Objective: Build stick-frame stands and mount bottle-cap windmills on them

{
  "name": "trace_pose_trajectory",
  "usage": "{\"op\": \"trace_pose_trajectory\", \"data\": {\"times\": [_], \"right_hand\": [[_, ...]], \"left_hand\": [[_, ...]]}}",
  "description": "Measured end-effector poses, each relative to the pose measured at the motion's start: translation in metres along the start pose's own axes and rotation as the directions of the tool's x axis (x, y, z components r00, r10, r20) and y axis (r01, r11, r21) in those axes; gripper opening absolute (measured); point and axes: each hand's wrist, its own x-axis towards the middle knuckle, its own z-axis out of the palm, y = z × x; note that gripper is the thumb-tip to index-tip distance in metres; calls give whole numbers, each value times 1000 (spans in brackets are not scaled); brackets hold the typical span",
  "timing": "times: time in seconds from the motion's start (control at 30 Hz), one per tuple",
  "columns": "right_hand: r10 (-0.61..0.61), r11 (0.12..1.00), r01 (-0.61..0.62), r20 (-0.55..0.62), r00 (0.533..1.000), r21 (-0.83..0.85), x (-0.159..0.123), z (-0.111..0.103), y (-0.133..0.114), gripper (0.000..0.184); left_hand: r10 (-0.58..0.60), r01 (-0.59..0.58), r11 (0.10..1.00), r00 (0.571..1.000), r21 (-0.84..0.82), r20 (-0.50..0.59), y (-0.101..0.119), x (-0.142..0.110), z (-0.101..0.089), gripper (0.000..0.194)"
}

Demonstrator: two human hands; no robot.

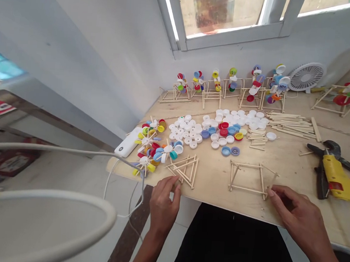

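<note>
My right hand (297, 209) has thumb and forefinger closed at the near right corner of a wooden stick frame (247, 190), which stands on the table's front part. One stick slants up from that pinch. My left hand (164, 202) rests at the table's front edge, thumb apart from the forefinger. Its fingertips reach the near left end of some triangular stick frames (193, 172), apparently without gripping them. Just beyond it lie several small wheels (168, 148) of sticks and coloured bottle caps.
White bottle caps (187, 126) and coloured caps (226, 151) cover the middle. Loose sticks (292, 125) lie behind right. A yellow glue gun (338, 176) is at right. Finished wheel stands (252, 88) and a white fan (307, 76) line the wall. A white cable (143, 184) hangs left.
</note>
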Motion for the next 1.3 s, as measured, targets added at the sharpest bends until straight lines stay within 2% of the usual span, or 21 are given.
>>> {"op": "trace_pose_trajectory", "data": {"times": [0.17,0.4,0.87,1.3], "right_hand": [[-23,999,24,28,999,-34,3,-1,-2,49],[-1,1000,3,75,997,-24,5,-2,-9,46],[-37,998,41,87,995,-44,8,-3,-14,49],[8,1000,-9,100,995,10,8,-7,-6,52]], "left_hand": [[2,-7,996,998,90,61,-5,2,0,29],[1,-38,985,976,169,217,-1,12,-2,35],[7,-50,991,947,126,321,3,19,-6,32],[23,-23,1000,928,-5,373,35,11,-6,21]]}}
